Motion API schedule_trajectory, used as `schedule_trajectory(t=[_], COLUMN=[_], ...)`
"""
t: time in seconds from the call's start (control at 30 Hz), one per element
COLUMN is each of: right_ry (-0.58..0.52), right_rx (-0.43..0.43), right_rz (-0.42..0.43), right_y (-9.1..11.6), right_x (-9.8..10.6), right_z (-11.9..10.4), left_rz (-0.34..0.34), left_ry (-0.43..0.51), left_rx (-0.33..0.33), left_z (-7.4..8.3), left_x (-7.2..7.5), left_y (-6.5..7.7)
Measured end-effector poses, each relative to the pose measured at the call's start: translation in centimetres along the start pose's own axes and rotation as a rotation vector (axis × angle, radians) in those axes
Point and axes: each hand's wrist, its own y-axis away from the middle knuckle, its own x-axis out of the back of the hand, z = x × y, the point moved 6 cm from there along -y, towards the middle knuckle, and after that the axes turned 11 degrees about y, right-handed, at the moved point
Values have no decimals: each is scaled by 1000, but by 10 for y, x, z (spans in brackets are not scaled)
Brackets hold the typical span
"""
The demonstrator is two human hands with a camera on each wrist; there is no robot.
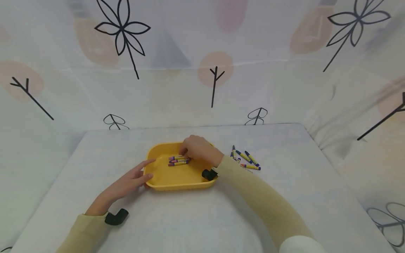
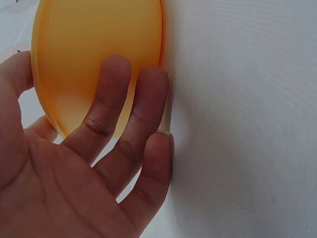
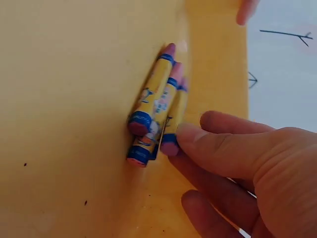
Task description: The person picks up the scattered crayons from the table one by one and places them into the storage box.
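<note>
A shallow yellow tray point(image 1: 177, 181) lies on the table, with several crayons point(image 1: 178, 163) gathered in its far middle part. My left hand point(image 1: 131, 182) grips the tray's left edge; in the left wrist view two fingers point(image 2: 111, 91) lie along the outer wall while others reach over the rim. My right hand point(image 1: 197, 148) is down inside the tray at the crayons. Between its thumb and a finger it pinches the end of a yellow-wrapped crayon point(image 3: 173, 116) with blue bands. Two similar crayons with pinkish tips, one of them a stacked crayon point(image 3: 152, 94), lie right beside it.
To the right of the tray, several more crayons point(image 1: 248, 157) lie loose on the white-covered table point(image 1: 177, 225). A patterned cloth point(image 1: 177, 95) hangs behind the table's far edge and at the sides. Small dark specks dot the tray floor.
</note>
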Motion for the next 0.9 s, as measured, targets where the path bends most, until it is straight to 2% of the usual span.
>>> schedule_trajectory(t=[0.27,0.37,0.53,0.7,0.9], right_ry=[-323,-366,-377,-380,-340], right_rx=[-11,-32,-89,-206,-371], right_rz=[51,78,152,215,185], right_y=[21,36,70,118,171], right_x=[17,29,42,29,-4], right_z=[18,34,71,120,166], left_rz=[11,18,30,24,34], left_ry=[-5,-6,-5,5,-9], left_rx=[3,-2,-5,-5,-5], left_z=[-1,-1,0,0,-1], left_x=[-4,-6,-5,-7,-6], left_y=[4,5,5,5,5])
